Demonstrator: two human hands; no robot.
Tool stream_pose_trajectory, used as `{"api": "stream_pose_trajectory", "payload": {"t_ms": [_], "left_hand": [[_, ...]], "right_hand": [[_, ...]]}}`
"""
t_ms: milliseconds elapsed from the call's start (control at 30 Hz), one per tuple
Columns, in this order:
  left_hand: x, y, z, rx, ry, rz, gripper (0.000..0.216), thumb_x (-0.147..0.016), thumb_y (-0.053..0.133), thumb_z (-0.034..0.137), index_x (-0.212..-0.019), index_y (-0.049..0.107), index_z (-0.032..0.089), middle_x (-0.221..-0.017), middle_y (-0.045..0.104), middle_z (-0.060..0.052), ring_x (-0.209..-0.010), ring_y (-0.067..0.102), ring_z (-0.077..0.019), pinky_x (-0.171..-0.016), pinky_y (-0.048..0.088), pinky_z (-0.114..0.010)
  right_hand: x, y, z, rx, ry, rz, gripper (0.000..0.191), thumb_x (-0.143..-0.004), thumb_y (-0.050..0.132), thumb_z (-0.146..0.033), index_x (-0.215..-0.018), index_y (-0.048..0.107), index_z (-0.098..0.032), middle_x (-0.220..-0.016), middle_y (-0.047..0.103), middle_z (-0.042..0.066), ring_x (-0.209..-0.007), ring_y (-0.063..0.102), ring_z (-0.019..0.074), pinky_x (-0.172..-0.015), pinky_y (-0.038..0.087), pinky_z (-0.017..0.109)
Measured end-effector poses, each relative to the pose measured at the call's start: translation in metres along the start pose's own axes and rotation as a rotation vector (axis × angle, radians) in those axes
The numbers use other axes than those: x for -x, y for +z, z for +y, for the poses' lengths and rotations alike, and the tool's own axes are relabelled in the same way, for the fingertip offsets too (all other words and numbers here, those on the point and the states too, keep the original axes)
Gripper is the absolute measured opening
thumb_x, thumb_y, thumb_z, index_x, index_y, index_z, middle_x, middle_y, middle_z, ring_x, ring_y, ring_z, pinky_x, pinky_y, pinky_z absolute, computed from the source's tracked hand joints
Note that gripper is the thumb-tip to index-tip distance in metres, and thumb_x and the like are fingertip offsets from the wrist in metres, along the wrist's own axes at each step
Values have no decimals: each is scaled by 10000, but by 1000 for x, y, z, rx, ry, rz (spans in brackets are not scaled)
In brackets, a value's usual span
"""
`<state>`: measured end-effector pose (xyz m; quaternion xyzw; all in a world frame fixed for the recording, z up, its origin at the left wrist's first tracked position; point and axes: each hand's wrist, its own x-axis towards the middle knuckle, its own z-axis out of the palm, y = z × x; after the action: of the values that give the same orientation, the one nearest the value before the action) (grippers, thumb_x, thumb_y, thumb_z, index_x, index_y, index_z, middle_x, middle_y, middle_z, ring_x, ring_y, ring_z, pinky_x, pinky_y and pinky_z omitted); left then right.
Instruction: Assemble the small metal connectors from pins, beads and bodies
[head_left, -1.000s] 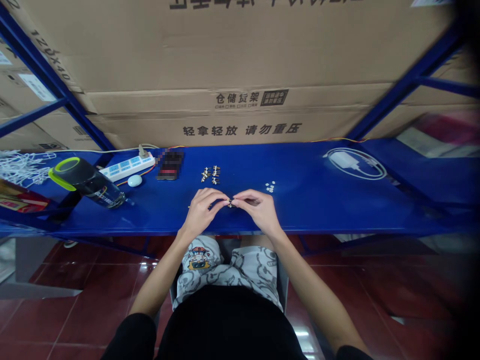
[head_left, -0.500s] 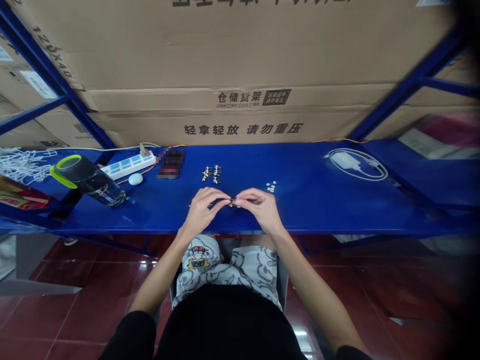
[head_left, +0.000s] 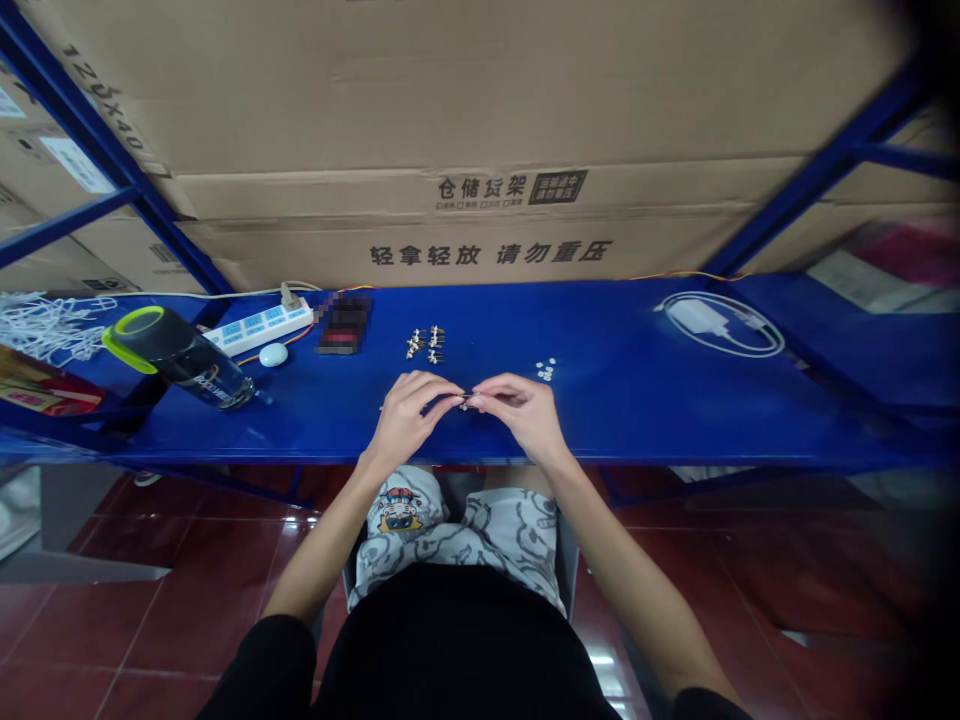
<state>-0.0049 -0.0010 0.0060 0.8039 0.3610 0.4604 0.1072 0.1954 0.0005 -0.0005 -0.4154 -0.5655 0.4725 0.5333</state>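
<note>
Centrally, both hands meet just above the front strip of the blue desk. Left hand: wrist near the desk's front edge, palm turned inward, fingers curled, thumb and forefinger pinched on one end of a small part. Right hand: mirrored pose, knuckles up, fingers arched, fingertips closed on the other end of the same part. Small part held between the two pinches, just off the desk surface; too small to tell its form beyond a dark, thin piece. Forearms come up from the lap and converge, elbows out to either side.

Behind the hands, a cluster of small metal parts lies on the desk, apart from the fingers. A few small white pieces sit just beyond the right hand.

Left end: dark bottle with a green-rimmed top, lying tilted; white power strip behind it; small pale oval object beside the strip.

Right end: white charger with its cable looped round it, well apart from the hands.

Cardboard boxes stand along the back of the desk.
</note>
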Motion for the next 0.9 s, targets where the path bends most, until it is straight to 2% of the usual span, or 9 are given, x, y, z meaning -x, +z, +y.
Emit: {"api": "stream_pose_trajectory", "payload": {"t_ms": [200,400,567,733,900], "left_hand": [[1,1,0,-55,27,-21,157,-998,619,335,-1015,732,226,-990,748,-28,-897,653,-173,-833,444,-341],[1,2,-4,-41,-33,45,193,-971,652,384,-926,742,220,-926,752,-24,-844,657,-171,-811,452,-343],[3,3,-7,-68,-4,0,195,-984,633,370,-931,746,221,-947,762,-23,-842,661,-166,-793,441,-337],[2,3,-8,-103,22,-9,180,-986,630,347,-948,753,221,-946,765,-16,-835,662,-162,-784,430,-329],[3,3,-7,-135,3,-13,172,-978,643,354,-949,762,232,-943,771,-5,-830,664,-157,-781,433,-330]], "right_hand": [[0,2,2,82,-53,5,231,-708,874,-398,-846,802,-227,-834,798,39,-778,750,221,-788,609,364],[2,0,2,79,-45,-57,245,-832,771,-404,-1021,809,-252,-924,811,39,-808,754,219,-853,606,406],[1,0,4,146,-75,-103,190,-837,777,-385,-988,811,-275,-1009,805,31,-934,743,228,-926,561,403],[-1,0,3,236,-110,-26,188,-801,806,-403,-874,788,-230,-868,789,33,-793,707,211,-778,545,356],[0,-3,-1,373,-209,-73,127,-896,718,-359,-920,780,-251,-893,776,27,-825,674,206,-807,520,362]]}}
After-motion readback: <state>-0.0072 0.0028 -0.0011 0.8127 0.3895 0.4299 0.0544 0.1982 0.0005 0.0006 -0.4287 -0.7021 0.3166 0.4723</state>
